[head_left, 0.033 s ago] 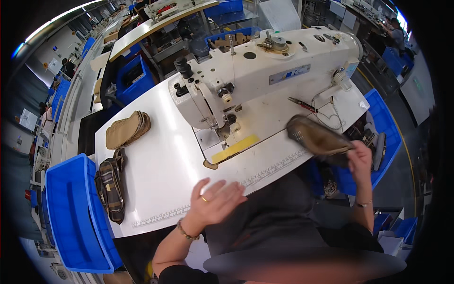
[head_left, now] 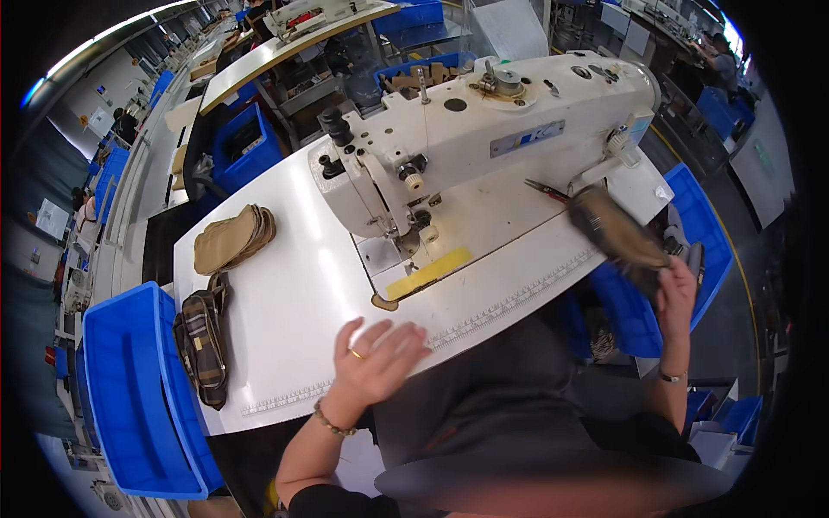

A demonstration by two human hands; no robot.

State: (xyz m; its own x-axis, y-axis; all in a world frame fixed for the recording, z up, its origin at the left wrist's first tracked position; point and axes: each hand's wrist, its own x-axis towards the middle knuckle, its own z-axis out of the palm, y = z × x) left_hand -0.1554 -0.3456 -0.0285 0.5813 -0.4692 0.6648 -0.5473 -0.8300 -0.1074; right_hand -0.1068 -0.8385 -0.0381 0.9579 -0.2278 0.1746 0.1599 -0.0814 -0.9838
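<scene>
A brown fabric piece [head_left: 615,226], curved and hollow like a slipper upper, hangs from my right hand [head_left: 676,289]. The fingers are closed on its near end, and motion blurs its far end. It is over the right end of the white sewing table [head_left: 276,319], by a blue bin [head_left: 715,233] with similar pieces in it. My left hand [head_left: 377,363] is above the table's front edge, fingers apart, holding nothing. Ahead stands a white sewing machine [head_left: 466,142], with no fabric under its needle. Red-handled snips [head_left: 549,191] lie near the brown piece.
A stack of tan oval pieces [head_left: 231,240] and a bundle of plaid fabric pieces [head_left: 204,345] lie at the table's left. An outer blue bin [head_left: 129,380] stands beside them. Behind the machine is a blue crate [head_left: 462,59] of brown pieces. People work farther off.
My right hand has swung the brown piece to the right, from over the table toward the right bin. My left hand has shifted slightly left.
</scene>
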